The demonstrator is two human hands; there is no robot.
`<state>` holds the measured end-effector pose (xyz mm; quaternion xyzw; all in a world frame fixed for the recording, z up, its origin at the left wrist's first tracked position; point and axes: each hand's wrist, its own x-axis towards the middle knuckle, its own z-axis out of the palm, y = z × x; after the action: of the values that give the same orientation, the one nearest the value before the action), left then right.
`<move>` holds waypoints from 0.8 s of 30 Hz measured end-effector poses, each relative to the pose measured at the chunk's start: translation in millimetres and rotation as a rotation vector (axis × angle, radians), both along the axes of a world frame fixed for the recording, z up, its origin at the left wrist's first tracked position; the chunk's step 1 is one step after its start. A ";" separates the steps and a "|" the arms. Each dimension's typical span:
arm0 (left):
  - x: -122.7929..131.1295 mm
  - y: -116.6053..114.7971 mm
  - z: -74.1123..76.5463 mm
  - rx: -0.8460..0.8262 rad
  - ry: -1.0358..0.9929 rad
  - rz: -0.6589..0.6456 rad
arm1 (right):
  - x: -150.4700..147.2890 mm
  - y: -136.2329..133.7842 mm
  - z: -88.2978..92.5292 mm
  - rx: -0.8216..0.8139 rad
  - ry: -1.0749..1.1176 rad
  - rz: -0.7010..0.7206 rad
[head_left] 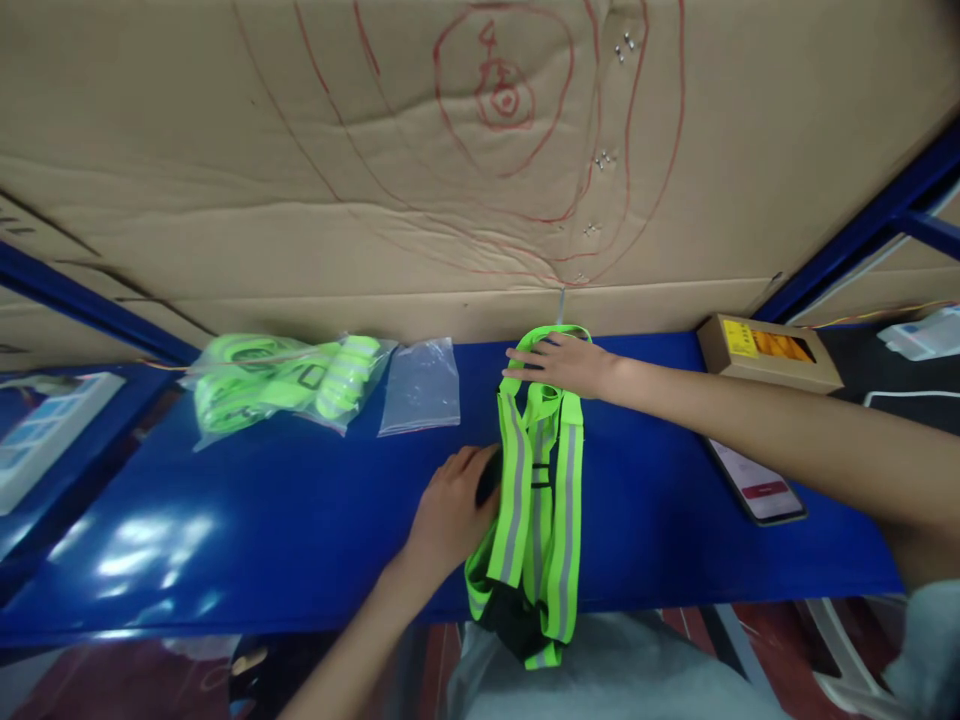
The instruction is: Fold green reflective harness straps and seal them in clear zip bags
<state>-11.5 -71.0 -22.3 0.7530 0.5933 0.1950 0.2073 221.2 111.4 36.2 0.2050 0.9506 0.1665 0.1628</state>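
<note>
"Centrally, what lies between the two hands?"

"A fluorescent green harness (568,510) with grey reflective stripes. It lies lengthwise on the blue table (315,520), its looped end toward the back and its lower end, with black fabric (514,622), hanging over the front edge. A black slider (540,475) sits on the middle strap."

"How are the fingers of each hand set?"

"Those of the right hand (562,365) are spread and laid across the looped end. Those of the left hand (454,505) are curved, close beside a dark piece (489,478) at the harness's left margin; whether they pinch it cannot be told."

"And the objects farther out?"

"To the left, near the back edge, a clear bag (289,380) contains folded green bands. Between it and the harness lies a flat clear sachet (421,388). To the right, partly under the right forearm, is a phone (761,490) with a lit screen; behind it, near the back edge, a cardboard box (817,372) bears a yellow label."

"What bounds the scene at the back?"

"A brown cardboard panel (300,230), marked with hand-drawn red rings (504,98) and the numeral 4."
</note>
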 end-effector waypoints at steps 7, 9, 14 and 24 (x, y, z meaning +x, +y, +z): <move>32.8 41.6 -0.6 0.060 -0.067 -0.177 | -6.5 1.2 -5.4 0.004 -0.017 -0.003; 34.7 50.0 -0.1 0.068 -0.066 -0.182 | -7.6 5.2 -4.5 0.016 0.012 -0.004; 15.0 50.7 17.9 0.102 -0.038 -0.154 | -2.7 25.5 -4.4 0.041 0.075 0.064; 63.7 -33.3 20.0 0.296 0.065 -0.113 | 8.8 41.7 -27.8 0.048 0.164 -0.051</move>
<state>52.2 -104.3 -2.3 0.8134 0.5211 0.2439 0.0852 230.1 153.1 8.5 0.2460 0.9509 0.1678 0.0838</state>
